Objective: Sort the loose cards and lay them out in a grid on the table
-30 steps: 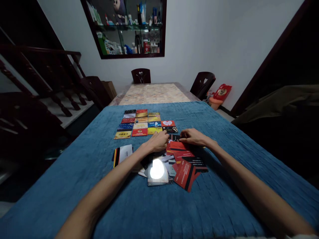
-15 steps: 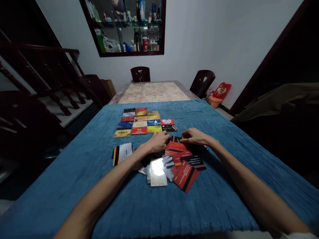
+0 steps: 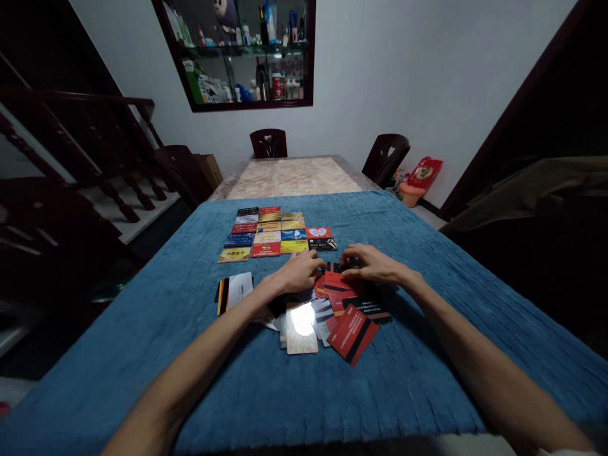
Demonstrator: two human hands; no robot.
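My left hand [image 3: 300, 271] rests at the far left side of a loose pile of cards, its fingers curled. Opposite it, my right hand [image 3: 373, 261] is bent with thumb and fingers pinched together. Between both sets of fingertips lies a black card [image 3: 334, 267] with a stripe, its ends covered by the fingers. Nearer me, the pile shows a red card [image 3: 352, 334] with a black stripe, a black card with white print [image 3: 368, 309] and a pale card [image 3: 302, 342] catching a bright glare. Part of the pile is hidden under my left wrist.
Beyond my hands, several colourful cards sit face up in neat columns, among them a gold card [image 3: 234, 254] and a heart card [image 3: 318, 232]. A small stack with a white card [image 3: 240, 289] lies left of my forearm. A blue cloth [image 3: 418, 380] covers the table.
The pale card and the red striped card at the pile's near edge have shifted and turned slightly. Both hands stay in nearly the same place, with small finger movements at the black card.
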